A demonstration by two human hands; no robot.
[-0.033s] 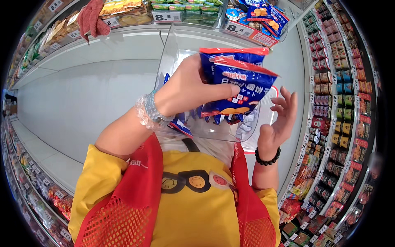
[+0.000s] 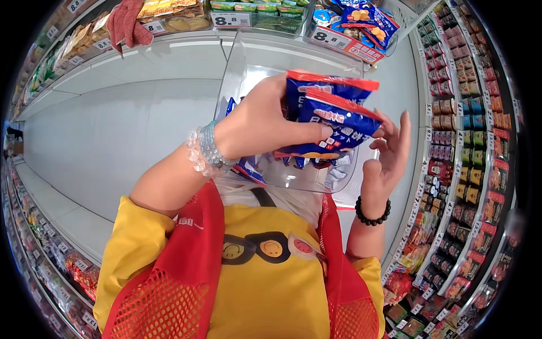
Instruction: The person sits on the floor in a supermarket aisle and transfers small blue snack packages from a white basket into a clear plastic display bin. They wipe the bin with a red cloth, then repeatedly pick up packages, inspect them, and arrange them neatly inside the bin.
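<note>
My left hand (image 2: 262,121) is closed around two blue snack packets with red top edges, its thumb lying across the front packet (image 2: 339,135). Behind that one, the second packet (image 2: 353,89) pokes up. At their right side is my right hand (image 2: 387,161), fingers apart and curved; its fingertips reach the front packet's edge, though contact cannot be made out. Below the held packets sits a clear plastic bin (image 2: 230,79) with more blue packets (image 2: 248,171) inside, partly covered by my left hand and the held packets.
Ahead, a shelf display has a clear bin of blue packets (image 2: 370,25), green packs (image 2: 282,10) and yellow bagged snacks (image 2: 169,8). A reddish cloth (image 2: 129,25) hangs over its edge at left. Tall shelves of packaged food (image 2: 466,152) line the right.
The held packets have shifted slightly right and tilted back a little. My right hand has moved slightly, its fingertips now at the front packet's right edge.
</note>
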